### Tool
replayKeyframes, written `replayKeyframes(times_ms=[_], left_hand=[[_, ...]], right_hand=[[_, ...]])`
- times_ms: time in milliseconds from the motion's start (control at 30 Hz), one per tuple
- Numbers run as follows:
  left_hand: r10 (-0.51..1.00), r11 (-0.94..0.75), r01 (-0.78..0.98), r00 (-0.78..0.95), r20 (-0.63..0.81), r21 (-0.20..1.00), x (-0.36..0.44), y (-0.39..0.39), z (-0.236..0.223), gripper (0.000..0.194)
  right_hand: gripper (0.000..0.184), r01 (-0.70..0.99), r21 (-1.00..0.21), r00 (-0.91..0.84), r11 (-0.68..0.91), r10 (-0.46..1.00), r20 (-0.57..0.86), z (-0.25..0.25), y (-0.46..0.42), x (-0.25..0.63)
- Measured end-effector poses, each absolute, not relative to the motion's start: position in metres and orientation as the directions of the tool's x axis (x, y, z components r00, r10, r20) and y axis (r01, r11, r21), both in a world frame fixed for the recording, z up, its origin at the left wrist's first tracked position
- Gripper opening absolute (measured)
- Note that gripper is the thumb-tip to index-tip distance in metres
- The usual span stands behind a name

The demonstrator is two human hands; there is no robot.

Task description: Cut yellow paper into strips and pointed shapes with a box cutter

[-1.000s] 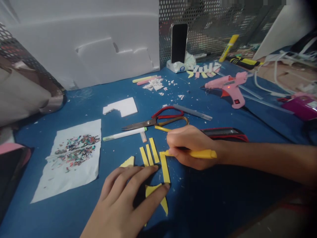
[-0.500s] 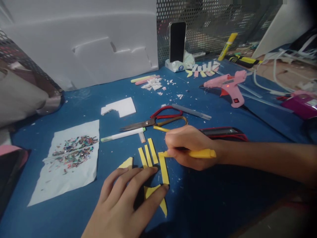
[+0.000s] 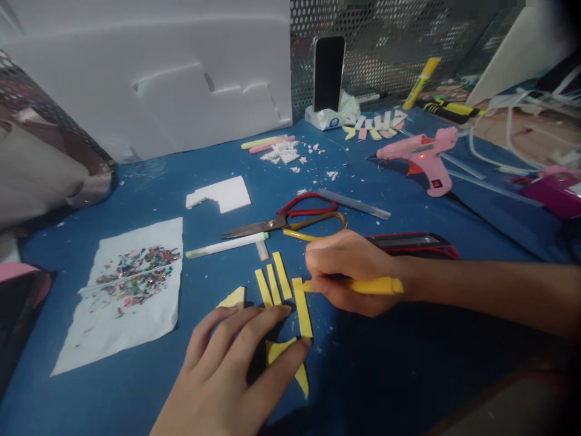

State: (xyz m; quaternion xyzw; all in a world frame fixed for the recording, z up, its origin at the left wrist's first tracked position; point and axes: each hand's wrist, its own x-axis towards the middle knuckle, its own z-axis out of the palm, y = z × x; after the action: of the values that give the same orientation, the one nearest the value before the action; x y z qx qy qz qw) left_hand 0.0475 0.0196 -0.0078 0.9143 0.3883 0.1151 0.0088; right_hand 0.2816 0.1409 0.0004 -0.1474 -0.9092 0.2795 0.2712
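My right hand (image 3: 351, 271) is closed round a yellow craft knife (image 3: 376, 286), its tip resting at the top of a long yellow foam strip (image 3: 303, 307) on the blue table (image 3: 399, 357). My left hand (image 3: 231, 369) lies flat with fingers spread, pressing down a larger yellow foam piece (image 3: 285, 357); one fingertip touches the strip's lower end. Three short cut yellow strips (image 3: 273, 282) lie just left of the knife tip, and a yellow wedge (image 3: 233, 298) sits by my left fingertips.
Red-and-yellow scissors (image 3: 290, 221), a white pen (image 3: 227, 245) and a red-black cutter (image 3: 413, 242) lie behind my hands. A white paper with glitter bits (image 3: 131, 284) is at left, a pink glue gun (image 3: 420, 157) at back right. A phone (image 3: 328, 72) stands against the mesh wall.
Almost nothing differs; both hands hold the same pose, and only the camera has shifted slightly.
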Motion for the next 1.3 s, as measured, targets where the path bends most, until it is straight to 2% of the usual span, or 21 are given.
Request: replayKeyframes(times_ms=[400,500,633,800,1167,1300], left_hand=[[0.716,-0.695,0.709,0.668,0.205,0.119,0.0474,0.0196,-0.0081,0.041],[0.714,-0.696,0.708,0.667,0.213,0.12,0.0469,0.0197,-0.0083,0.04],[0.714,-0.698,0.701,0.665,0.221,0.147,0.0469,0.02,-0.0083,0.049],[0.73,-0.681,0.717,0.647,0.22,0.148,0.0477,0.0196,-0.0086,0.036],[0.726,-0.687,0.706,0.655,0.211,0.171,0.0483,0.0205,-0.0057,0.037],[0.727,-0.686,0.706,0.654,0.208,0.178,0.0484,0.0201,-0.0053,0.036]], right_hand=[[0.018,0.145,-0.601,-0.778,0.786,0.466,0.421,0.0002,0.1412,0.2811],[0.019,0.125,-0.603,-0.799,0.788,0.44,0.41,0.0003,0.1407,0.2815],[0.02,0.153,-0.593,-0.782,0.791,0.463,0.416,0.0012,0.1402,0.2817],[0.02,0.119,-0.6,-0.791,0.791,0.441,0.424,0.0006,0.1402,0.2816],[0.019,0.145,-0.607,-0.762,0.782,0.479,0.435,-0.0003,0.1412,0.2811],[0.019,0.108,-0.61,-0.783,0.785,0.445,0.434,-0.0007,0.141,0.282]])
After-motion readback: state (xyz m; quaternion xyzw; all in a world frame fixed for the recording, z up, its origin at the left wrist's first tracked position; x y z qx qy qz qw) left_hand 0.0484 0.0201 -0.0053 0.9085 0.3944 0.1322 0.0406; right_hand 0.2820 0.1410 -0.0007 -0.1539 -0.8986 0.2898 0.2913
